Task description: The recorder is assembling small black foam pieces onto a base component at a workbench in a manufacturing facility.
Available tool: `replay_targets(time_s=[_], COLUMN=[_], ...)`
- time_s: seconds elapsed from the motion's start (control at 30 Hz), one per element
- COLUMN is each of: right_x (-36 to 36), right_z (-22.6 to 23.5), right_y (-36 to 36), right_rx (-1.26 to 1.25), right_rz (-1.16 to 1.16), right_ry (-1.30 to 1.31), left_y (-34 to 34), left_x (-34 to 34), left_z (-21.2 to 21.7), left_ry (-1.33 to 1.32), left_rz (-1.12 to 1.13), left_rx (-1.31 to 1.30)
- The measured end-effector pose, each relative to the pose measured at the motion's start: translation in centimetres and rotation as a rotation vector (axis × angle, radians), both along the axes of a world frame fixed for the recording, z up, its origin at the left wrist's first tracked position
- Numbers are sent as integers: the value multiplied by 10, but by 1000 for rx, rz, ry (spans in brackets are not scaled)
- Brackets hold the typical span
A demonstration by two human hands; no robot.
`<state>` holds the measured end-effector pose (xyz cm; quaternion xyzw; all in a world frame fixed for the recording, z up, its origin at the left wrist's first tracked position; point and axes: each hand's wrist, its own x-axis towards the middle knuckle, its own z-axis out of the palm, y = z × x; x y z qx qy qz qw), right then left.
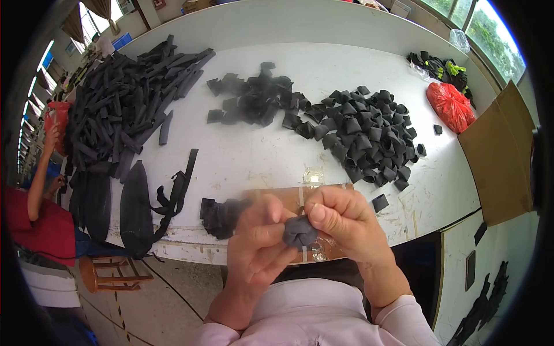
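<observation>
Fabric piece, dark grey & bunched up, sits pinched between both hands just off the near edge of the surface, above the person's lap.

L to R: another person in a red top at the far-left edge. Big heap of long black strips fills the surface's left end, w/ a black strap piece and flat dark panels trailing to the near-left edge. Small dark bundle at the near edge, just beside the left hand. Left hand: fingers curled shut, thumb pressed on the piece's left side. Right hand: fingers closed, thumb & forefinger nipping its top. Loose pile of flat black pieces mid-surface; pile of folded black pieces right of it. Red bag at the far-right corner, cardboard sheet past the right edge.

Step in hand, as I read it: folding/turning one piece into shape. Next move prob. needs a firm pinch w/ both thumbs, keeping the fold from springing back.
</observation>
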<state>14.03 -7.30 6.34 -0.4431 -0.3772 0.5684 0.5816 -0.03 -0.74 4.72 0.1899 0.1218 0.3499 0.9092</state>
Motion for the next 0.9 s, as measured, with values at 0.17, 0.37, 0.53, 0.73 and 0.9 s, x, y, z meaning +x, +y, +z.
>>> replay_targets(time_s=[0.17,0.37,0.53,0.73,0.9], right_x=[15,8,0,-13,-10], right_z=[-43,-43,-36,-24,-29], right_y=[19,9,-6,-1,2], right_rx=[-167,-12,368,523,482], right_rz=[151,-124,-431,-471,-451], right_ry=[94,-392,-737,-1085,-971], left_y=[9,0,9,3,5], left_x=[-2,9,10,10,9], left_z=[-31,-23,-22,-31,-23], left_ry=[-44,562,502,134,390], left_rz=[-106,204,416,493,259], left_rx=[-326,535,1133,554,945])
